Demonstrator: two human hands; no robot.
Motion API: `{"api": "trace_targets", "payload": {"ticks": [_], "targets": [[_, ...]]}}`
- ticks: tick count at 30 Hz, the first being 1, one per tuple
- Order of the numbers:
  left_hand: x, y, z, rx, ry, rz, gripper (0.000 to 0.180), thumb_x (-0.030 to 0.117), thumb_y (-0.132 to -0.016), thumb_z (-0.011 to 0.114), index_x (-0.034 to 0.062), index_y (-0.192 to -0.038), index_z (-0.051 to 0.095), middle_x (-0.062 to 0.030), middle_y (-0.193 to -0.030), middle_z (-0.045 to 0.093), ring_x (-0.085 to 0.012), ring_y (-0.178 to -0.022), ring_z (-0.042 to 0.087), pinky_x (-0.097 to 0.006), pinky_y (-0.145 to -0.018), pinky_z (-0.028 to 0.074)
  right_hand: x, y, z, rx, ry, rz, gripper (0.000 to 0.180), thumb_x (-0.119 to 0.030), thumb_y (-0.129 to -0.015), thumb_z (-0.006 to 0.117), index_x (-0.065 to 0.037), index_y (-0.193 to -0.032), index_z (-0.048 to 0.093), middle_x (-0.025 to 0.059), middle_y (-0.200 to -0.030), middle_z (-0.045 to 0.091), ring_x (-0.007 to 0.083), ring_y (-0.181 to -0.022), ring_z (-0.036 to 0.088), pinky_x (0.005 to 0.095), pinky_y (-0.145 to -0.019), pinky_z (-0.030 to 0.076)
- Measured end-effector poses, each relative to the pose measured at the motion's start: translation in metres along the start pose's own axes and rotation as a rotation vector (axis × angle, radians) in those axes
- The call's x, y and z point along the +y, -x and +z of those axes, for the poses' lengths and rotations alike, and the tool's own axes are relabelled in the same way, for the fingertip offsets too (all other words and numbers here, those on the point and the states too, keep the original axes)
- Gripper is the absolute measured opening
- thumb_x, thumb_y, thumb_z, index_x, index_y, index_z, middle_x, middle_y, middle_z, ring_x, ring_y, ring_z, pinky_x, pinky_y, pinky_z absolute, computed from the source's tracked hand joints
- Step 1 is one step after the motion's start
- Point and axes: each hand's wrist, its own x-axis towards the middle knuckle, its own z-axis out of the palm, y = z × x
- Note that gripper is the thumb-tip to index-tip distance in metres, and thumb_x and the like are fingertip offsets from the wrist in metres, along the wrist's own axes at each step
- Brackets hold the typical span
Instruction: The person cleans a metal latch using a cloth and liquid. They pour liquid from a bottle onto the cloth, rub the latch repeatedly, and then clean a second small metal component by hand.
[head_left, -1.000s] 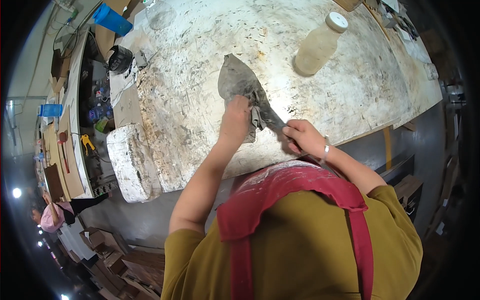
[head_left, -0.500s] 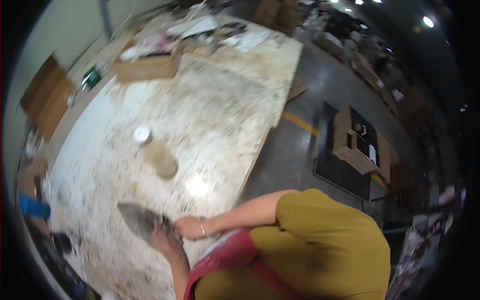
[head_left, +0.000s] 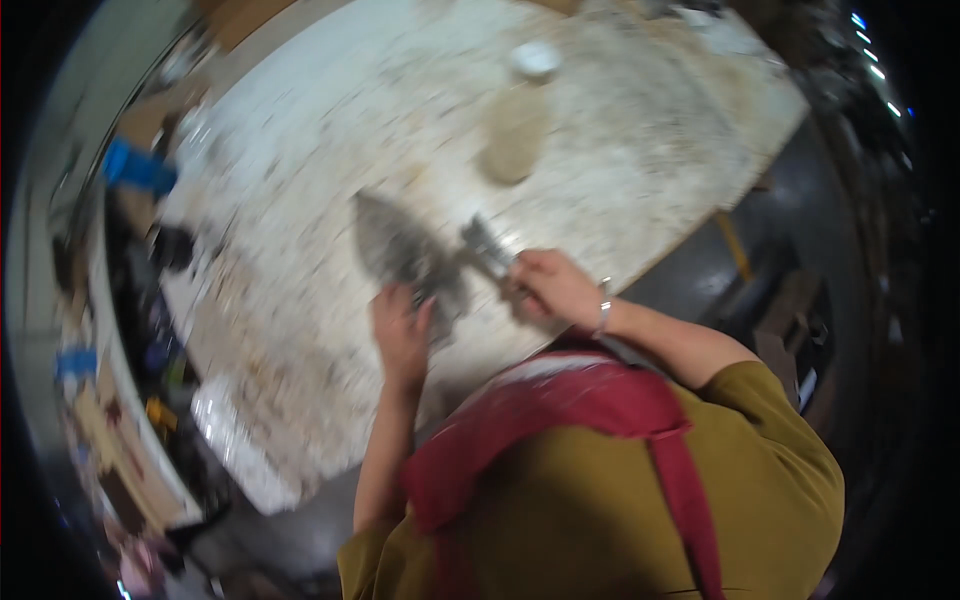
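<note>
A flat grey leaf-shaped piece [head_left: 392, 235] lies on the worktable with its pointed end away from me; motion blurs its surface. My left hand [head_left: 402, 330] grips its near end, fingers over the top and thumb to the right side. To the right, my right hand [head_left: 555, 287] is closed around a short tool [head_left: 487, 246] with a widened grey end, possibly a small brush. That end points toward the grey piece, apart from it. Beyond the hands stands a bottle [head_left: 517, 135] with tan contents and a white cap.
The white worktable [head_left: 290, 130] is stained and scuffed. Along its left are a blue container [head_left: 140, 167], a dark object [head_left: 173, 247] and clear plastic wrap [head_left: 225, 425]. Cardboard [head_left: 235, 18] shows at the far left; dark floor lies beyond the right edge.
My view has swung left and down. My hands, together at the grey piece earlier, are now apart; the right one has moved away to the right, with the short tool now visible in it.
</note>
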Motion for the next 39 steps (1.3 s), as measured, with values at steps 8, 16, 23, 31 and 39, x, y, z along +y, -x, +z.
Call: {"api": "trace_targets", "payload": {"ticks": [8,16,23,31,39], "targets": [[0.017,0.005,-0.015,0.134,0.171,-0.053,0.018,0.006,-0.079,0.062,-0.0007,-0.095,0.059,-0.0166,-0.094,0.055,-0.0353,-0.089,0.053,-0.041,-0.078,0.044,0.054,-0.053,0.039,-0.159,0.492,-0.393,0.016,-0.013,-0.081,0.054,0.001,-0.074,0.056,0.012,-0.062,0.054,0.0249,-0.055,0.053,0.0364,-0.055,0.044],[0.022,-0.008,0.019,0.028,0.007,0.05,0.021,0.009,-0.078,0.059,0.0003,-0.098,0.056,-0.0174,-0.097,0.054,-0.038,-0.087,0.049,-0.046,-0.077,0.038,0.053,-0.058,0.042,-0.07,0.732,-0.322,0.025,-0.02,-0.085,0.051,0.0,-0.077,0.062,0.0194,-0.078,0.062,0.0345,-0.076,0.06,0.0428,-0.071,0.046],[0.006,-0.014,0.019,0.067,-0.078,0.144,0.02,0.008,-0.076,0.06,-0.0003,-0.094,0.056,-0.0171,-0.092,0.054,-0.0364,-0.085,0.05,-0.044,-0.072,0.04,0.031,0.003,0.001,-0.178,0.423,-0.173,0.019,-0.013,-0.09,0.045,-0.003,-0.089,0.061,0.0048,-0.072,0.061,0.0133,-0.056,0.054,0.0294,-0.054,0.046],[0.042,0.001,-0.034,-0.125,0.632,-0.373,0.029,0.021,-0.098,0.045,-0.0005,-0.101,0.063,-0.0061,-0.093,0.064,-0.013,-0.084,0.057,-0.027,-0.078,0.043,-0.002,0.007,0.042,-0.179,-0.203,-0.093,0.021,-0.019,-0.097,0.048,-0.004,-0.083,0.05,-0.0003,-0.06,0.049,0.0085,-0.051,0.048,0.0226,-0.047,0.037],[0.063,-0.018,-0.043,-0.217,0.883,-0.653,0.021,0.018,-0.091,0.057,-0.0005,-0.084,0.064,-0.0027,-0.075,0.065,-0.0068,-0.063,0.055,-0.023,-0.06,0.044,-0.028,0.005,0.008,0.045,0.705,-0.39,0.036,-0.037,-0.089,0.058,-0.003,-0.102,0.059,0.0082,-0.063,0.059,0.0188,-0.058,0.059,0.0298,-0.057,0.047]]}}
